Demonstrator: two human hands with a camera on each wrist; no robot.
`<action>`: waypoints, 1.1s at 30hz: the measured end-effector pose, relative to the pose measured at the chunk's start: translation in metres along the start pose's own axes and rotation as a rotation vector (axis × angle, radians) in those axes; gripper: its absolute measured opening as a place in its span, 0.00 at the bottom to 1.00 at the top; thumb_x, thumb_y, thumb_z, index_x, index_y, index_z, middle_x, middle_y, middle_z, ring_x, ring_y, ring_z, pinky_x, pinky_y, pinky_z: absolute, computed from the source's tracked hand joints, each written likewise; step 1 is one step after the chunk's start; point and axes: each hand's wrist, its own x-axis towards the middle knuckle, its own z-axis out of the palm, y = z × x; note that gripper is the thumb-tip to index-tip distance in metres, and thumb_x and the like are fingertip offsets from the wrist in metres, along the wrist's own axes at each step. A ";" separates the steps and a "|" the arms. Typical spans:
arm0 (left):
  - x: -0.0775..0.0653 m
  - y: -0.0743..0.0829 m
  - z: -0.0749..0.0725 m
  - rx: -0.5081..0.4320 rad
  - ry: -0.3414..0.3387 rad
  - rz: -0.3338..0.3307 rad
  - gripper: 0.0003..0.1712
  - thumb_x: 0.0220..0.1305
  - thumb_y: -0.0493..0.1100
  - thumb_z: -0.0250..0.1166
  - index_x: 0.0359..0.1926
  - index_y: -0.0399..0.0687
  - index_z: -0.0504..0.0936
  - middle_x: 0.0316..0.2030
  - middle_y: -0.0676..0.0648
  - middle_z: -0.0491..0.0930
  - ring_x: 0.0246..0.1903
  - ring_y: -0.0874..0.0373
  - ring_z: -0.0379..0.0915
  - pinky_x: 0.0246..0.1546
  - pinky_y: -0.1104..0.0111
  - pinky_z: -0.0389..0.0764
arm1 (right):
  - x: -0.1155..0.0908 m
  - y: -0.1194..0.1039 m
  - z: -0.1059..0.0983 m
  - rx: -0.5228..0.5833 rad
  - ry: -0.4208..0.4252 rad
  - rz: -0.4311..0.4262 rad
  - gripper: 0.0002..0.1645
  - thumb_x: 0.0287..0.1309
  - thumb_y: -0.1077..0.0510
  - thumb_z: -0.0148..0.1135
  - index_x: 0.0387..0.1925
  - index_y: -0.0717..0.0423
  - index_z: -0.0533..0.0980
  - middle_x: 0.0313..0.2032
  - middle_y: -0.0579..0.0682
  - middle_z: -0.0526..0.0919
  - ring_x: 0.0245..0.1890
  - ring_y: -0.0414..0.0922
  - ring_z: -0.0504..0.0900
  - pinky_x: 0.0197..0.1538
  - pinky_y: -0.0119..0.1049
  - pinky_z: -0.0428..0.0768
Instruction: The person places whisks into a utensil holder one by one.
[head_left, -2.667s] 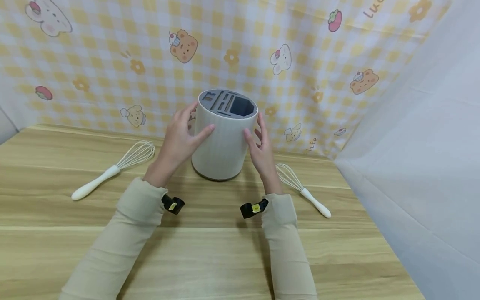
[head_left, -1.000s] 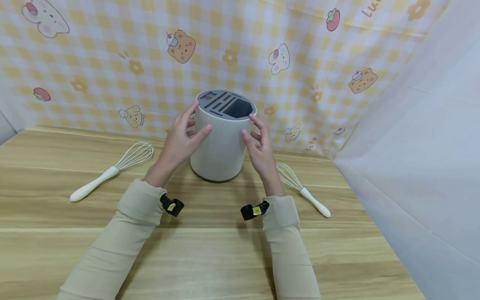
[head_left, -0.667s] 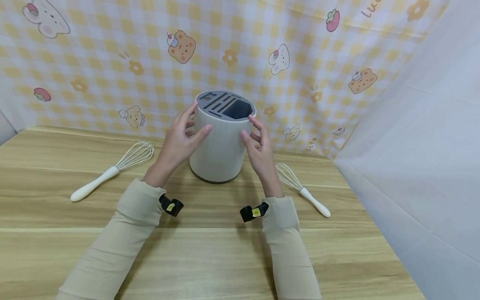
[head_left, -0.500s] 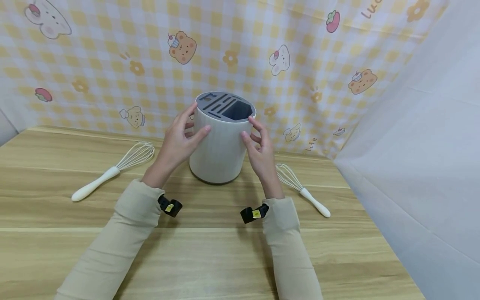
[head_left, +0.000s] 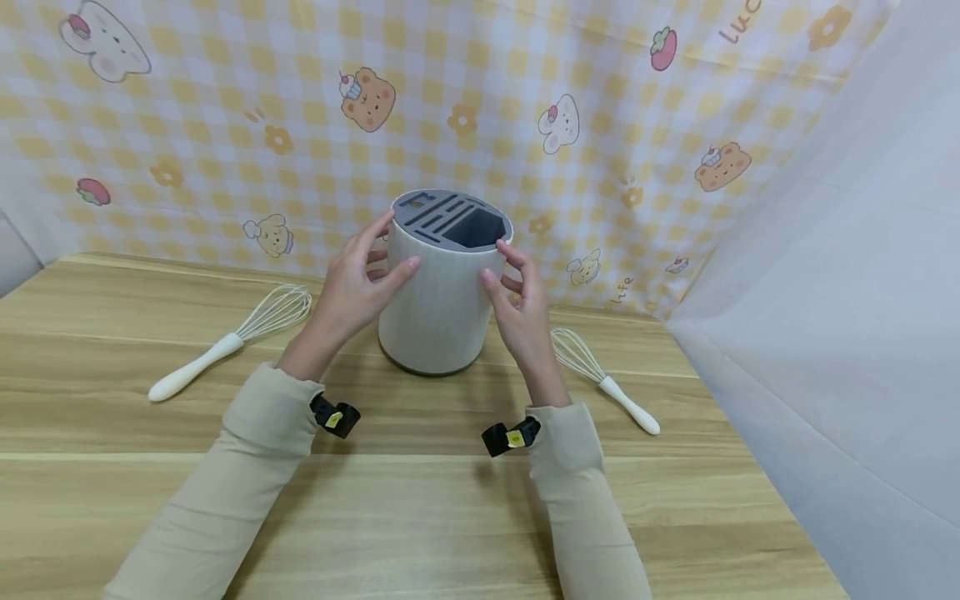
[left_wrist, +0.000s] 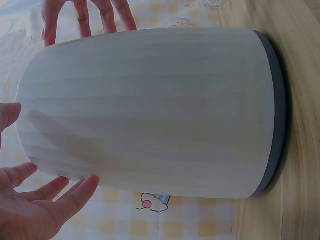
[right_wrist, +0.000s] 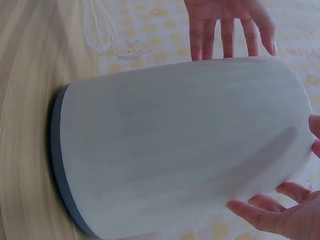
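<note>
A round off-white knife block (head_left: 435, 312) stands upright on the wooden table, near the patterned curtain. Its dark grey top has several slots and one large angular opening. At its left side, my left hand (head_left: 352, 279) holds it near the rim, thumb across the front and fingers around the side. From the right, my right hand (head_left: 521, 312) holds it with the thumb at the front and the index fingertip at the rim. Both wrist views show the pale wall of the block and its dark base band, with fingertips touching the wall from both sides.
A white-handled whisk (head_left: 232, 342) lies on the table (head_left: 420, 517) left of the block. Another whisk (head_left: 603, 379) lies to the right, beside my right wrist. A yellow checked curtain (head_left: 457, 75) hangs behind, with a plain white sheet (head_left: 817, 333) along the right.
The knife block has turned a little clockwise as seen from above, bringing its large opening toward the front. It has shifted slightly nearer to me, with both hands on it throughout.
</note>
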 end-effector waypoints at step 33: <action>-0.021 0.009 -0.005 -0.017 -0.014 0.033 0.39 0.61 0.54 0.61 0.70 0.59 0.56 0.66 0.42 0.62 0.57 0.43 0.69 0.56 0.52 0.73 | -0.038 -0.022 0.001 -0.028 0.027 -0.018 0.28 0.63 0.49 0.54 0.63 0.49 0.64 0.61 0.48 0.62 0.55 0.53 0.70 0.52 0.48 0.77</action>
